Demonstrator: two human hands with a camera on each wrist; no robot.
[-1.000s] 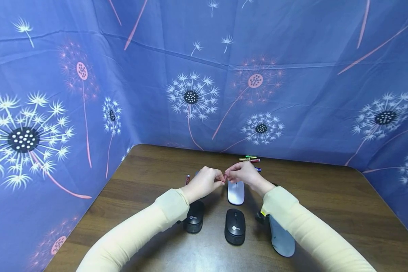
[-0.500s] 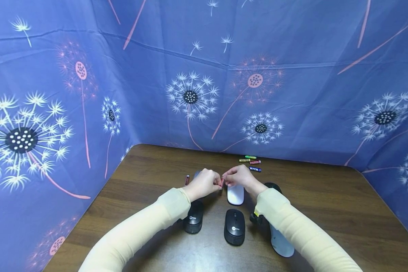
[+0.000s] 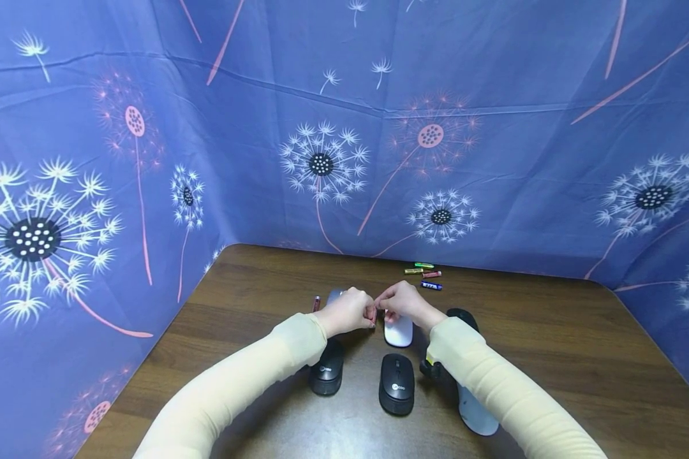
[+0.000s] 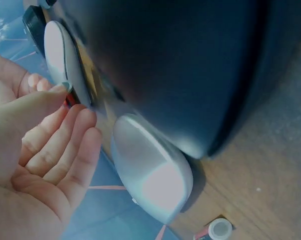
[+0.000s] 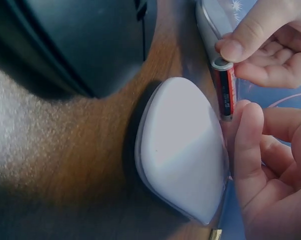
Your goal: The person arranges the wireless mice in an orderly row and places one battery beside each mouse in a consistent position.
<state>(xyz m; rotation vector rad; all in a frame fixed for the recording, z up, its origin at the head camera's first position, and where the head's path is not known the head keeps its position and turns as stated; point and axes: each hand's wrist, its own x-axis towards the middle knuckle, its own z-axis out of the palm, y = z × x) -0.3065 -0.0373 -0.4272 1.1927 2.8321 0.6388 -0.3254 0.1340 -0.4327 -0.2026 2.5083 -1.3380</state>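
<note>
Near right, a grey object (image 3: 475, 411) that a sleeve (image 3: 511, 382) half hid, a white mouse (image 3: 399, 332) whose far end the right hand (image 3: 404, 302) covered, that hand's grip unclear, just left a red battery (image 5: 224, 92) that the left hand (image 3: 348, 312) pinched, far batteries (image 3: 432, 275) that lay loose.
</note>
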